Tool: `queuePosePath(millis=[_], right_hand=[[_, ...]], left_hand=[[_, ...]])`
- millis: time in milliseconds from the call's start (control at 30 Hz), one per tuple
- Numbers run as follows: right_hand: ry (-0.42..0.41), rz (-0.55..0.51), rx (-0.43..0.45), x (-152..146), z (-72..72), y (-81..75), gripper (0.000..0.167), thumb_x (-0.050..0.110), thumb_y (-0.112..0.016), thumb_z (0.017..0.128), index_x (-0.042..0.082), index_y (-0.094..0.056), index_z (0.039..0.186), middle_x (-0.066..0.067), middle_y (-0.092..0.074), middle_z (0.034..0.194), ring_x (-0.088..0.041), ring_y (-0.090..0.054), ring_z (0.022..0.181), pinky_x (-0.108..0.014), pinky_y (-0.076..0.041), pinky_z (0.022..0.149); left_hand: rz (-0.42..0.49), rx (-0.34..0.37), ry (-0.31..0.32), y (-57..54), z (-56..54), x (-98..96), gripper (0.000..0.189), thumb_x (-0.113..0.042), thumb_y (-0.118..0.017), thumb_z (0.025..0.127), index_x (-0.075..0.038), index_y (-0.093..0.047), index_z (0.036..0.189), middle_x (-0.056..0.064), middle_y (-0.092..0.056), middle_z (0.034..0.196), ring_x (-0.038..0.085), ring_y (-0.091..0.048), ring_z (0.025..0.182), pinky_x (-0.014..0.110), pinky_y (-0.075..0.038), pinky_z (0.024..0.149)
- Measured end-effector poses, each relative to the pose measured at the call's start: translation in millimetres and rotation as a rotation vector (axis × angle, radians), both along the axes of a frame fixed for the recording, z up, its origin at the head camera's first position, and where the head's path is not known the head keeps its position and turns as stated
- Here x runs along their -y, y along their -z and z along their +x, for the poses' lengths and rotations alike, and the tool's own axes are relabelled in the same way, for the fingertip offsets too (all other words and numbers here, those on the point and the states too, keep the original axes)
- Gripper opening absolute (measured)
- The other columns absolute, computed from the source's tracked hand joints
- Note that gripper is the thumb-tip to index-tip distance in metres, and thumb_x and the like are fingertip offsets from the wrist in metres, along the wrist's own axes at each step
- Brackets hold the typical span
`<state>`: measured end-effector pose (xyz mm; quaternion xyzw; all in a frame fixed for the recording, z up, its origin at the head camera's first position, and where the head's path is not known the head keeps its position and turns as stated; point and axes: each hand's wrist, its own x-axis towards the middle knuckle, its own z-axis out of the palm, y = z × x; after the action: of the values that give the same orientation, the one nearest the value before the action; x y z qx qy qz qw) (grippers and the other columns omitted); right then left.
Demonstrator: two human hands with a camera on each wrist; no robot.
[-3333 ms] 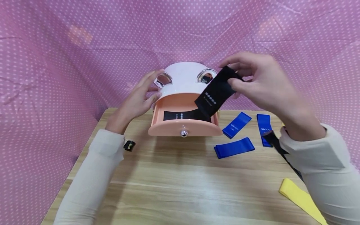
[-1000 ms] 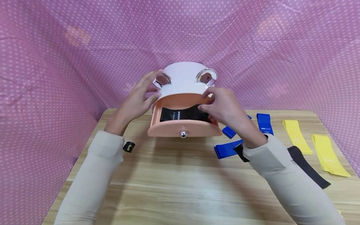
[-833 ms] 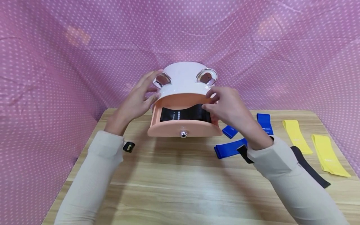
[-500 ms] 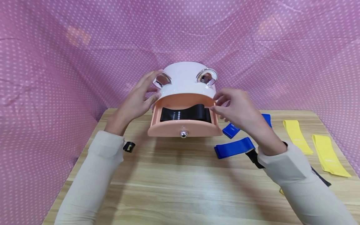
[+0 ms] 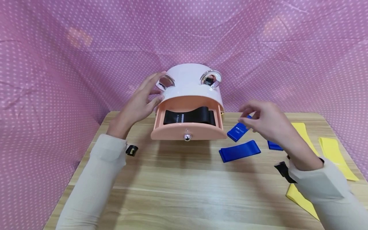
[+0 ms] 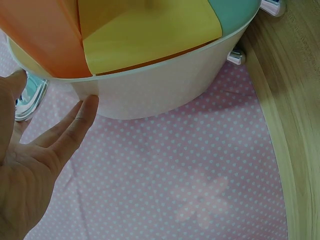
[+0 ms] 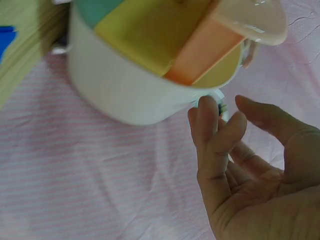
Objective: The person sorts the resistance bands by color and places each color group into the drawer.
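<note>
A small white drawer cabinet [image 5: 191, 78] with chrome ear-like handles stands at the back of the table. Its peach top drawer [image 5: 188, 131] is pulled out, with black X-Heavy resistance bands [image 5: 187, 116] lying in it. My left hand [image 5: 141, 99] rests on the cabinet's left side, fingers fairly straight; in the left wrist view its fingertips lie at the white wall. To the right of the drawer, my right hand [image 5: 265, 121] holds nothing, fingers loosely bent. Below it lies a blue Light band [image 5: 238, 131], partly covered by the fingers.
Another blue band [image 5: 240, 151] lies closer to me, and a third blue band [image 5: 274, 145] is mostly hidden by the right hand. Yellow bands [image 5: 336, 156] lie farther right, partly behind the sleeve. The left wrist view shows a yellow drawer [image 6: 150, 35] below the peach one.
My right hand has put a black band down in the drawer, let go of it and moved right, over the blue bands. The left hand has stayed on the cabinet.
</note>
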<state>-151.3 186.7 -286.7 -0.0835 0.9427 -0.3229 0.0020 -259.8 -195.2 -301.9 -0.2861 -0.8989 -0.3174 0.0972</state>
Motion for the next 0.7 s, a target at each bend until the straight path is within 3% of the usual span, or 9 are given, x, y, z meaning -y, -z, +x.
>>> queuePosePath(millis=[233, 433, 700], right_hand=[[-0.023, 0.043, 0.011, -35.8, 3.1, 22.4, 0.020, 0.017, -0.074, 0.098, 0.005, -0.073, 0.115, -0.012, -0.074, 0.101, -0.021, -0.064, 0.080, -0.023, -0.051, 0.058], [-0.062, 0.102, 0.059, -68.5, 6.7, 41.1, 0.029, 0.018, -0.074, 0.098, 0.002, -0.072, 0.122, -0.013, -0.074, 0.109, -0.023, -0.066, 0.091, -0.022, -0.052, 0.060], [-0.090, 0.129, 0.110, -109.5, 7.1, 60.8, 0.024, 0.005, -0.072, 0.096, 0.001, -0.072, 0.119, -0.016, -0.074, 0.113, -0.013, -0.064, 0.087, -0.021, -0.054, 0.060]], left_hand=[[0.005, -0.012, 0.006, 0.5, -0.1, 0.1, 0.073, -0.013, -0.062, 0.106, -0.036, -0.027, 0.166, 0.005, -0.029, 0.170, 0.037, -0.067, 0.126, 0.050, -0.064, 0.097], [0.014, -0.016, 0.013, 1.0, -0.1, -0.1, 0.074, -0.012, -0.062, 0.105, -0.036, -0.027, 0.166, 0.006, -0.029, 0.170, 0.037, -0.067, 0.126, 0.049, -0.065, 0.095], [0.015, -0.008, 0.011, 0.2, 0.1, -0.9, 0.074, -0.012, -0.062, 0.105, -0.037, -0.027, 0.166, 0.006, -0.029, 0.170, 0.038, -0.067, 0.126, 0.049, -0.065, 0.096]])
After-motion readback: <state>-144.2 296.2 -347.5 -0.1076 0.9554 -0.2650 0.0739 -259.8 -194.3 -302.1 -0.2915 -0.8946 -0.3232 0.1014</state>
